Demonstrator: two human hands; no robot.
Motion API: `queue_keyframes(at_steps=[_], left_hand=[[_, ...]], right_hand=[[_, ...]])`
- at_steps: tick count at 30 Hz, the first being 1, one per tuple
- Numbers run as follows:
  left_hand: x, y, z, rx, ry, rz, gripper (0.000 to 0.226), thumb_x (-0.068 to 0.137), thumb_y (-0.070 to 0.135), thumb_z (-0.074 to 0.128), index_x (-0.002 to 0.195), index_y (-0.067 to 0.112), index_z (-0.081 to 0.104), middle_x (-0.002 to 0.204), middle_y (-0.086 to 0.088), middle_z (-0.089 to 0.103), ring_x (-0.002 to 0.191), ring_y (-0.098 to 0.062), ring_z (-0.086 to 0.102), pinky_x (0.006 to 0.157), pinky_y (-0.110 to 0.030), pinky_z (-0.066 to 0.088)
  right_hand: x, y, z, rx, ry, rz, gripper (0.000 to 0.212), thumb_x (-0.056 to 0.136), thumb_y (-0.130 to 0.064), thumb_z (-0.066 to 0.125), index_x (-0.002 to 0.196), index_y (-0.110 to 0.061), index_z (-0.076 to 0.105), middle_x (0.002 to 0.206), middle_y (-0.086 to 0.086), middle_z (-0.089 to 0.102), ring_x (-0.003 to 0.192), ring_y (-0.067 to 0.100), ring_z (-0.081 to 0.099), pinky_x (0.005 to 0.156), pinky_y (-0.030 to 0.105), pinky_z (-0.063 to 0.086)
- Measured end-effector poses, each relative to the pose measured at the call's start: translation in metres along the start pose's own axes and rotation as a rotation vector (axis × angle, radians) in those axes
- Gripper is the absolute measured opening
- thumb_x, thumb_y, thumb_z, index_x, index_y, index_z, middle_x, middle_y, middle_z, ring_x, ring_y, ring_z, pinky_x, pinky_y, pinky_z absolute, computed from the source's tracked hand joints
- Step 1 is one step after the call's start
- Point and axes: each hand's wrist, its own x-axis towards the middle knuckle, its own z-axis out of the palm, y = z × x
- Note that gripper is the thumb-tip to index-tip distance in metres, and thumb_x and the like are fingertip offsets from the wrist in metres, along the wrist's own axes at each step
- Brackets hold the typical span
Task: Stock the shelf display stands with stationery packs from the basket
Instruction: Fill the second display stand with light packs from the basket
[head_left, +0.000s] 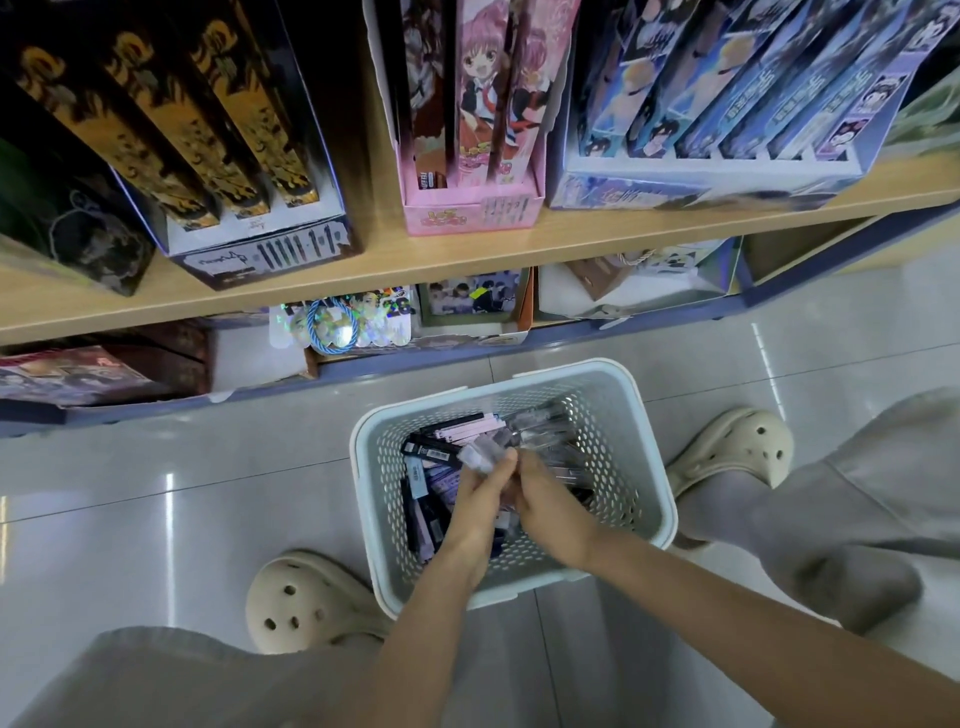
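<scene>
Grey trouser legs (156, 675), beige holed clogs (306, 603) flank pale perforated plastic basket (613, 415). Left hand (480, 493), right hand (550, 504) together inside, both gripping clear-wrapped stationery pack (491, 448). Wooden shelf (467, 249) with pink cardboard display stand (467, 214) beyond.

Floor (156, 493): pale glossy tiles. Clogs, beige, perforated: one near left (306, 603), one right (737, 447). Trouser legs (857, 519): grey. Far, low tier: blue cord loop (310, 325) on holographic cards (384, 325).

Single head-worn wide-angle camera, facing forward and steeply down.
Close above the pale perforated plastic basket (609, 441) on the glossy grey tiled floor (156, 499); light wooden shelf board (467, 249) crosses the upper frame.
</scene>
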Motion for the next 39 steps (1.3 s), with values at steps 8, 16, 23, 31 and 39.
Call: queue_keyframes(at_steps=[8,16,23,31,39], left_hand=[[0.006,0.007,-0.018,0.174,0.304,0.077,0.043,0.097,0.023,0.051,0.130,0.000,0.037,0.110,-0.016,0.064,0.100,-0.024,0.062,0.093,-0.042,0.051],[-0.002,0.013,-0.018,0.054,0.302,0.145,0.006,0.099,0.010,0.043,0.104,0.008,0.045,0.076,0.000,0.057,0.060,-0.011,0.051,0.055,-0.019,0.046],[-0.006,0.013,-0.022,0.058,0.290,0.161,0.005,0.100,0.015,0.046,0.099,0.009,0.044,0.078,-0.001,0.055,0.062,-0.012,0.049,0.050,-0.011,0.045],[-0.005,0.010,-0.025,0.109,0.321,0.115,0.013,0.095,0.010,0.050,0.084,0.015,0.044,0.066,0.000,0.040,0.058,-0.012,0.038,0.060,-0.021,0.039],[-0.004,0.007,-0.030,0.100,0.308,0.129,0.018,0.095,0.012,0.053,0.079,0.014,0.044,0.056,-0.002,0.043,0.043,-0.008,0.039,0.050,-0.018,0.043]], right_hand=[[0.006,0.001,0.003,-0.081,0.069,-0.069,0.025,0.099,-0.016,0.044,0.123,-0.011,0.051,0.118,0.003,0.050,0.097,0.012,0.055,0.096,0.025,0.046],[0.043,0.062,0.001,-0.281,-0.053,0.180,0.067,0.089,-0.032,0.063,0.142,-0.009,0.031,0.143,0.011,0.037,0.134,0.025,0.032,0.113,0.032,0.024],[0.052,0.063,0.008,-0.554,-0.118,0.173,0.069,0.088,-0.049,0.058,0.141,-0.011,0.034,0.139,0.011,0.036,0.128,0.028,0.033,0.110,0.037,0.027],[0.053,0.062,-0.002,-0.453,-0.161,0.189,0.039,0.099,-0.027,0.044,0.129,-0.003,0.042,0.134,0.017,0.045,0.124,0.030,0.044,0.105,0.039,0.035],[0.038,0.056,-0.009,-0.385,-0.135,0.200,0.038,0.100,-0.020,0.040,0.134,-0.003,0.037,0.133,0.017,0.047,0.125,0.031,0.040,0.105,0.037,0.033]])
